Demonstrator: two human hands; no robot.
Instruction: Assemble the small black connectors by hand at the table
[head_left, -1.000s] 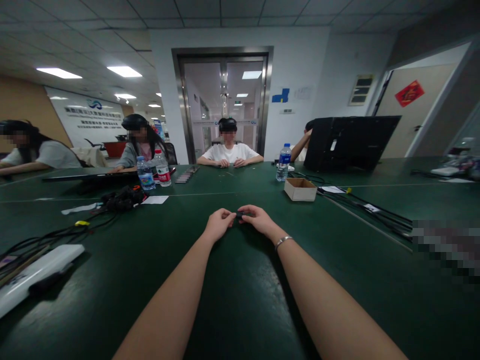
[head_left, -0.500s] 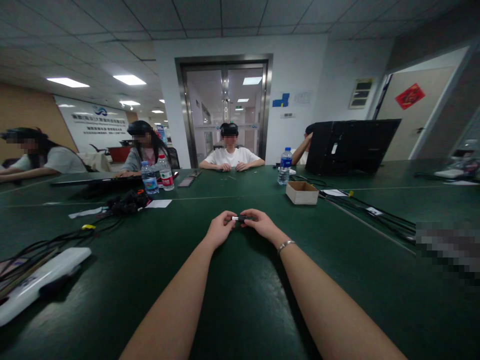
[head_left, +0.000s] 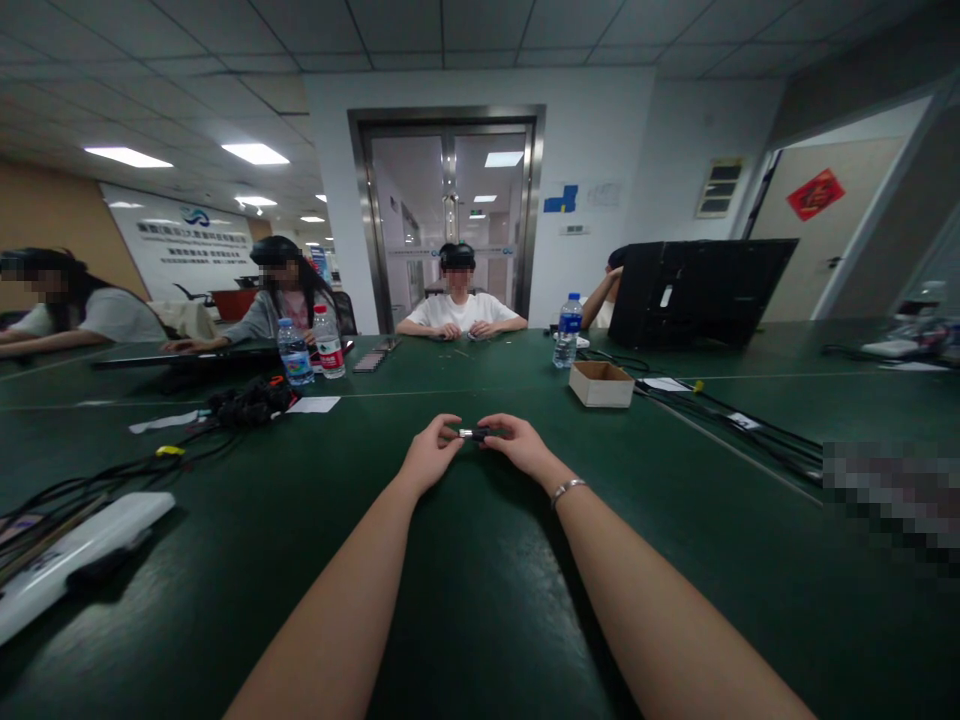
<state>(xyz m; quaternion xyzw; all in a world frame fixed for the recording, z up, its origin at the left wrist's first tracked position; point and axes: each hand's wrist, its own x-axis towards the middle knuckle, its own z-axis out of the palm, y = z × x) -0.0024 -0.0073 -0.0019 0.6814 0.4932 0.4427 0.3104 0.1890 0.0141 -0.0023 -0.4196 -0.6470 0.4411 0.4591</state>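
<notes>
A small black-and-silver piece (head_left: 472, 434), perhaps a connector or lighter, is held low over the green table. It lies roughly level, silver end to the left; its exact kind is too small to make out. My right hand (head_left: 517, 444), with a silver bracelet at the wrist, pinches its black end between thumb and fingers. Just left of the silver end is my left hand (head_left: 431, 455), its thumb and forefinger parted around a small gap. Whether the left thumb tip touches the piece I cannot tell.
An open cardboard box (head_left: 601, 386) stands ahead right, by a water bottle (head_left: 568, 332) and a monitor (head_left: 697, 295). Cables (head_left: 720, 425) run along the right. At left are two bottles (head_left: 328, 345), black gear (head_left: 251, 402) and a white device (head_left: 90, 550). Several people sit around the table (head_left: 480, 600).
My left hand has shifted slightly left, and its finger and thumb have parted, baring more of the silver end. My right hand keeps its hold. The view has turned slightly.
</notes>
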